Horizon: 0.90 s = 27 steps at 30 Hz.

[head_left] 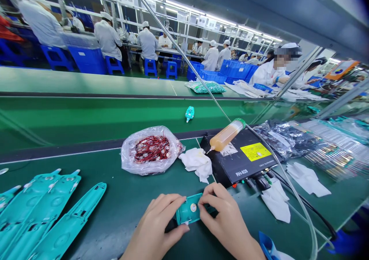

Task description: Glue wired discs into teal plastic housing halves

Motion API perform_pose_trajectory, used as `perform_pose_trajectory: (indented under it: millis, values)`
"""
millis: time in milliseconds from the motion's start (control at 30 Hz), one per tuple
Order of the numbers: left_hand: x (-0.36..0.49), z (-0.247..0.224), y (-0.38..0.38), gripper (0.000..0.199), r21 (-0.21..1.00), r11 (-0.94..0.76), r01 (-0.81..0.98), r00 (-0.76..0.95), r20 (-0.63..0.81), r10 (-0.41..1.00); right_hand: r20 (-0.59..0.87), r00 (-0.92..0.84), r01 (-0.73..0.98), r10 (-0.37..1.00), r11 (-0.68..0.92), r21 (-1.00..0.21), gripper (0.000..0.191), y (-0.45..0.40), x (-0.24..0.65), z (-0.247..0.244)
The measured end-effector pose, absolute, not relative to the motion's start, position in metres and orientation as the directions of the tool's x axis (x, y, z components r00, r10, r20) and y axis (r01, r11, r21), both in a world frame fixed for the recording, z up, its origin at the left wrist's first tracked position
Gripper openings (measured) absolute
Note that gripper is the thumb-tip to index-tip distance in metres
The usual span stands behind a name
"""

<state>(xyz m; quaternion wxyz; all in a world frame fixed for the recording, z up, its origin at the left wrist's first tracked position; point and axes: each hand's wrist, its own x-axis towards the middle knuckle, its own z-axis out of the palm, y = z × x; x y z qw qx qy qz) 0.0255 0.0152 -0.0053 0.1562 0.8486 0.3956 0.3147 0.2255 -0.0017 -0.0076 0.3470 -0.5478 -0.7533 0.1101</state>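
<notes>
Nearest, in head view: left hand and right hand both grasp a small teal plastic piece from either end, over the green bench (fingers hide its ends; whether it touches the bench, cannot tell). Round metal disc on its face. Beyond: teal plastic shells at left, cut off by the frame; bag of red-wired discs; white cloth; black box with an amber syringe lying on it.

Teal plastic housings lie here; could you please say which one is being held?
The short teal plastic housing between left hand and right hand; the long housings lie apart.
</notes>
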Motion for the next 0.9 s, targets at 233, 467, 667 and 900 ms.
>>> perform_pose_trajectory:
  millis: [233,467,667,900]
  values:
    - [0.026,-0.005,0.015,0.029,0.523,-0.641,0.561,0.480,0.426,0.767,0.382,-0.200,0.754,0.902,0.391,-0.528,0.016,-0.004,0.224,-0.004]
    - [0.025,-0.004,0.014,0.029,0.492,-0.650,0.579,0.491,0.426,0.760,0.376,-0.256,0.756,0.891,0.427,-0.496,0.019,-0.010,0.225,0.002]
    - [0.026,-0.005,0.015,0.049,0.467,-0.652,0.598,0.512,0.404,0.759,0.405,-0.272,0.740,0.873,0.459,-0.492,0.018,-0.009,0.224,-0.002]
    - [0.027,-0.005,0.014,0.053,0.522,-0.617,0.589,0.506,0.357,0.785,0.381,-0.299,0.733,0.875,0.466,-0.495,0.018,-0.008,0.222,0.000]
